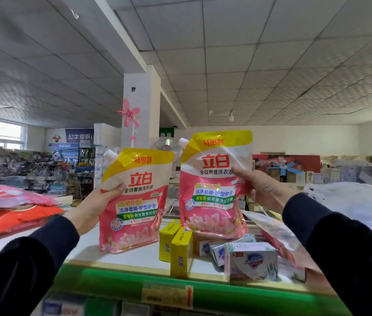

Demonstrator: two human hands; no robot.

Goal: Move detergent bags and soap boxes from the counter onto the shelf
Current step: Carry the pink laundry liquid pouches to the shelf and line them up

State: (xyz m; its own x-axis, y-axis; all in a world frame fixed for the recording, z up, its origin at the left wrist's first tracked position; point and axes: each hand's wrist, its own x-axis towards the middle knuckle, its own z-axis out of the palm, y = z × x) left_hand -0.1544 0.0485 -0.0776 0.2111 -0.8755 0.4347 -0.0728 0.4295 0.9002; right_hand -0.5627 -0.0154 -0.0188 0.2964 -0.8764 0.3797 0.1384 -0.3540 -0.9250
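Across the bottom of the view runs a white shelf top with a green front edge (pixel 121 278), seen from the head of a person in dark sleeves. Two pink and yellow plastic detergent pouches with white corner spouts are held upright above it. The left detergent pouch (pixel 134 201) has its base resting on the white surface, and the left hand (pixel 98 207) grips its left edge, thumb across the front. The right detergent pouch (pixel 213 185) sits higher, its base over a cluster of boxes, pinched at its right edge by the right hand (pixel 261 190). Below it stand two yellow cardboard soap boxes (pixel 177 249), upright and touching. Just right of them lie several white and blue soap boxes (pixel 251 261), tumbled together. At far left, red and pink flat bags (pixel 9 210) lie stacked.
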